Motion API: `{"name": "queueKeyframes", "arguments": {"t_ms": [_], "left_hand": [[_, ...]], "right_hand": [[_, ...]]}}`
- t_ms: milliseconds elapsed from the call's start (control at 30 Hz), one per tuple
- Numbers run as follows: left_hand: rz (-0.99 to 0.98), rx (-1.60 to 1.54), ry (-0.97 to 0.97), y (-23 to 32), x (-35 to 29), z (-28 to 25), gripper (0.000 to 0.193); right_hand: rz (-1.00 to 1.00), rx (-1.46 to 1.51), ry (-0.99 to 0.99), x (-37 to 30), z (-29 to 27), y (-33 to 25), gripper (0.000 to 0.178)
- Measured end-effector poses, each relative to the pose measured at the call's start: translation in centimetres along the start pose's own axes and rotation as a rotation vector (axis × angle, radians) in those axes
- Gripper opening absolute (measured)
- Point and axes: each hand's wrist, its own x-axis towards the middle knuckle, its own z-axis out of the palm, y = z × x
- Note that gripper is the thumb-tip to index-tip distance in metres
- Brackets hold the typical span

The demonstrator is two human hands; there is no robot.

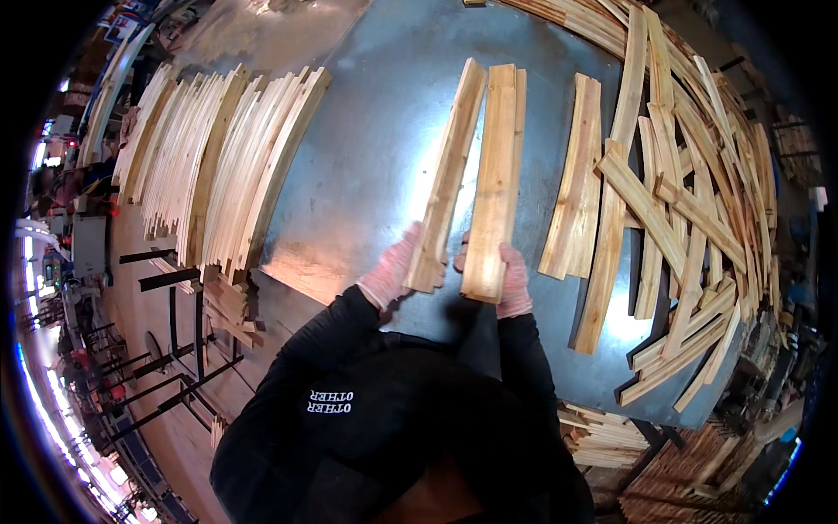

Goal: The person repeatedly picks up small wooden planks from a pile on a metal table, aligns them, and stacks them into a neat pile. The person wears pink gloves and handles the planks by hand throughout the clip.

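Observation:
My left hand (400,265), in a pale pinkish glove, is closed round the near end of a long wooden board (447,179). That board leans slightly to the right at its far end. Beside it, my gloved right hand (513,281) grips the near end of another wooden board (491,188), which seems to have a second piece along its right side. A narrow gap parts the two hands' boards. Both lie over the grey metal table (367,131), pointing away from me. Most fingertips are hidden behind the wood.
To the right, a short group of boards (576,179) lies on the table. Beyond it spreads a jumbled heap of boards (690,201) reaching the table's right edge. At left, a neat row of boards (218,157) rests over a dark metal frame (175,323). More wood (602,437) is stacked below the near right edge.

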Motion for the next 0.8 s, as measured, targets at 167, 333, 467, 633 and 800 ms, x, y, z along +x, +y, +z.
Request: {"name": "queueKeyframes", "arguments": {"t_ms": [167,333,467,633,800], "left_hand": [[-0.013,-0.172,0.101,1.2,-0.5,-2.2,0.058],[-0.019,0.714,0.389,2.4,-0.6,-3.6,0.047],[-0.163,0.708,0.340,4.4,-1.4,-1.1,0.056],[-0.088,0.621,0.180,2.1,1.9,-3.3,0.059],[-0.016,0.596,0.151,0.4,2.3,-4.0,0.062]], "right_hand": [[-0.069,0.011,-0.101,-1.1,1.3,-2.3,0.078],[-0.064,-0.298,0.131,-0.9,4.5,-2.0,0.077],[-0.031,-1.634,0.642,3.0,8.9,4.1,0.082],[-0.107,-1.330,0.734,3.1,6.4,5.5,0.059],[-0.174,-2.228,0.489,3.1,9.1,6.4,0.062]]}}
